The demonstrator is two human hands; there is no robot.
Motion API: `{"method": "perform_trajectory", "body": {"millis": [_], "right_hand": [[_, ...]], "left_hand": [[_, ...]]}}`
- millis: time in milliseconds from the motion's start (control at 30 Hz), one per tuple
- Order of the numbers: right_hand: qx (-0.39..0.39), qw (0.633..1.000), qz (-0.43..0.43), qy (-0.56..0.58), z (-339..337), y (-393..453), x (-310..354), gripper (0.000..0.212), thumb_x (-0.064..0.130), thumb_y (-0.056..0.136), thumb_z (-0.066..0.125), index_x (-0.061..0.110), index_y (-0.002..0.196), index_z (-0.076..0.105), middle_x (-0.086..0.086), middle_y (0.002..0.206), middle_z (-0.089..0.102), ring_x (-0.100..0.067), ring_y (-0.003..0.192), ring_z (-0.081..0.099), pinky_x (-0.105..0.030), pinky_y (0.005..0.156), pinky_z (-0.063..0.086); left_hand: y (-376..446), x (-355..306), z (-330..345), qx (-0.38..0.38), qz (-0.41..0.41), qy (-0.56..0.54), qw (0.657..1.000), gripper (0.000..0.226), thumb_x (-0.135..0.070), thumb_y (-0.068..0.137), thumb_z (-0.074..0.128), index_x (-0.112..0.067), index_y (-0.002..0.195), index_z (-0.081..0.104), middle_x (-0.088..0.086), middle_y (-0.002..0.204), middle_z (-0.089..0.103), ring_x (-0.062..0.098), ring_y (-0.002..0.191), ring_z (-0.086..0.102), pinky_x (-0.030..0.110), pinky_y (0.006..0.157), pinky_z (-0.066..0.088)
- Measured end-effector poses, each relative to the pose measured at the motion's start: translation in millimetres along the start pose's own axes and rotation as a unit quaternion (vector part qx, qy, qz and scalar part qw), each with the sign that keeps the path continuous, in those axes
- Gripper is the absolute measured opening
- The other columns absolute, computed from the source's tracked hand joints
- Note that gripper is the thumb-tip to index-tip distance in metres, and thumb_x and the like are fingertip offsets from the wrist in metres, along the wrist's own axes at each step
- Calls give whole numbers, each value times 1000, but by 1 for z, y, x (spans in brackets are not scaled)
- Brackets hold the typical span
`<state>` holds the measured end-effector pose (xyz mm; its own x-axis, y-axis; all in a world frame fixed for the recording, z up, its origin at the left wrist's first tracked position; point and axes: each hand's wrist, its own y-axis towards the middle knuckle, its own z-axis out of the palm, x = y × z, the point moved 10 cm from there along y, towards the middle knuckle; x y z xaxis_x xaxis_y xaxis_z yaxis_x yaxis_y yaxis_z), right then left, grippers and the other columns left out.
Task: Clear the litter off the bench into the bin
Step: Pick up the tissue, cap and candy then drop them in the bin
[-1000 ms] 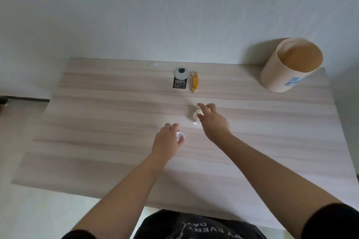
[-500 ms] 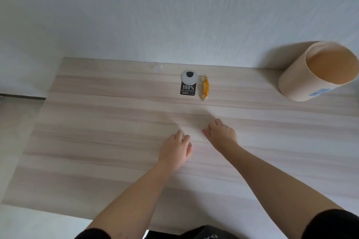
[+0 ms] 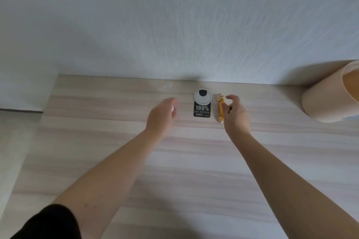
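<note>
Now | right hand (image 3: 236, 114) open | gold wrapper (image 3: 220, 109) touching thumb side

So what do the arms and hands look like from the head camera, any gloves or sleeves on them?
No gloves: both the left hand and the right hand are bare, with no rings, watch or bands visible. The forearms are bare too. A short black sleeve shows at the left upper arm; the right arm's sleeve is out of frame.

Pale textured wall (image 3: 174, 15), light striped wood bench (image 3: 194, 161), soft even light
</note>
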<state>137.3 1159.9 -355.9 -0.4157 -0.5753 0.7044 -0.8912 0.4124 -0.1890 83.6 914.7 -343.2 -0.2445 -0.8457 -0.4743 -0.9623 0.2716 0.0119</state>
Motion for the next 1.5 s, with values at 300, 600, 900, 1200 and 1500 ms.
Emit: {"method": "perform_trajectory", "body": {"millis": [300, 600, 900, 1200, 1500], "right_hand": [[42, 978, 59, -197, 26, 19, -19, 49, 57, 83, 56, 15, 105, 42, -6, 92, 54, -28, 81, 54, -35, 60, 41], [72, 981, 32, -180, 20, -5, -26, 26, 39, 91, 47, 13, 85, 41, -4, 79, 50, -28, 72, 54, -37, 58, 42], [145, 976, 42, -158, -21, -67, -35, 14, 28, 90, 45, 20, 96, 55, -6, 75, 65, -23, 58, 64, -36, 57, 55], [41, 991, -10, -126, -115, -170, -63, 27, 45, 94, 43, 28, 112, 55, -1, 86, 60, -20, 73, 56, -31, 58, 40], [-73, 995, -4, -60, -225, -300, -120, 24, 38, 93, 51, 22, 108, 60, -1, 80, 58, -21, 58, 58, -42, 58, 53]], "left_hand": [[72, 28, 18, 64, -55, 71, 994, 44, -34, 94, 50, -18, 132, 35, 18, 107, 55, 37, 90, 56, 44, 68, 47], [65, 26, 21, 98, -46, 142, 984, 13, -7, 91, 40, -5, 99, 51, 22, 99, 55, 40, 86, 56, 41, 62, 41], [-11, -4, 22, 143, 18, 98, 985, 26, 6, 87, 41, -2, 111, 45, 21, 106, 55, 40, 83, 58, 47, 68, 47], [-110, -89, 6, 87, 66, -4, 994, 10, -5, 90, 48, -2, 97, 55, 19, 97, 56, 40, 75, 58, 45, 65, 46], [-209, -235, -4, 47, 175, -68, 981, 4, -6, 82, 58, -7, 83, 55, 13, 80, 57, 35, 65, 56, 41, 59, 49]]}}
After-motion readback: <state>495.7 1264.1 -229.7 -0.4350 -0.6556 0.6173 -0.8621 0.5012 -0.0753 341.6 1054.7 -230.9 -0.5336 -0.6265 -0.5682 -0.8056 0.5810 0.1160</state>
